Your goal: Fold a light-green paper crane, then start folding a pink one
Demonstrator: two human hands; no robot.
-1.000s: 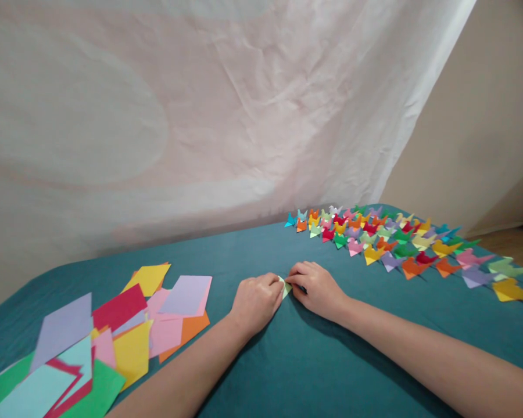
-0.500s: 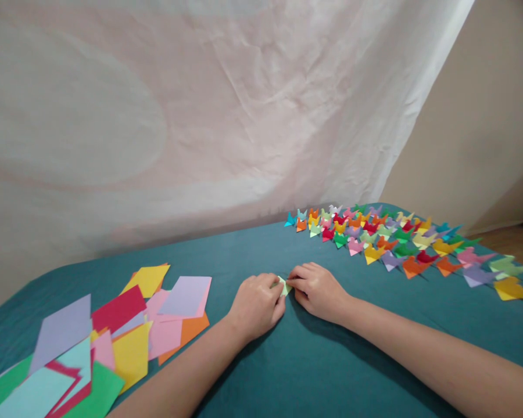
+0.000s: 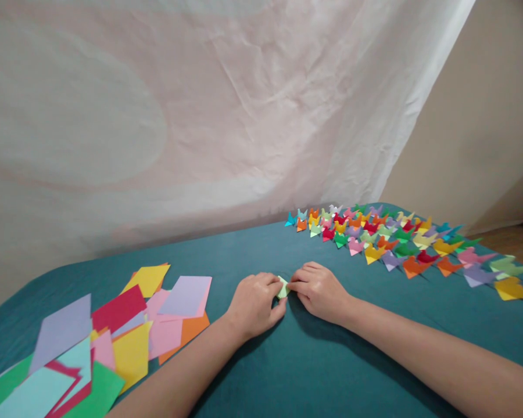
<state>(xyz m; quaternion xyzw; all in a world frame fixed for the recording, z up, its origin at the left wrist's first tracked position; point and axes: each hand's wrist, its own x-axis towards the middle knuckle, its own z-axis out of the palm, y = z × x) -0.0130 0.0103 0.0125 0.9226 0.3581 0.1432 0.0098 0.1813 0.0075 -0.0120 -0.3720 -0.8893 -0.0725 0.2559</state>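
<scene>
A small piece of folded light green paper (image 3: 283, 287) is between my two hands, low over the table's middle. My left hand (image 3: 258, 303) grips its left side, with fingers above and thumb below. From the right, my right hand (image 3: 317, 290) pinches the paper's right corner between thumb and fingers. Much of the paper's edge is hidden under the fingertips, so its exact folded shape is hard to make out.
Loose coloured paper sheets (image 3: 133, 354) overlap at the left, beside my left forearm. Rows of folded paper birds (image 3: 375, 253) stand at the right and back right of the teal-covered table (image 3: 226, 255). A pale curtain (image 3: 244, 116) hangs behind.
My left fingers and thumb have spread slightly apart, and more of the light green paper shows between them. My right hand has stayed nearly in place.
</scene>
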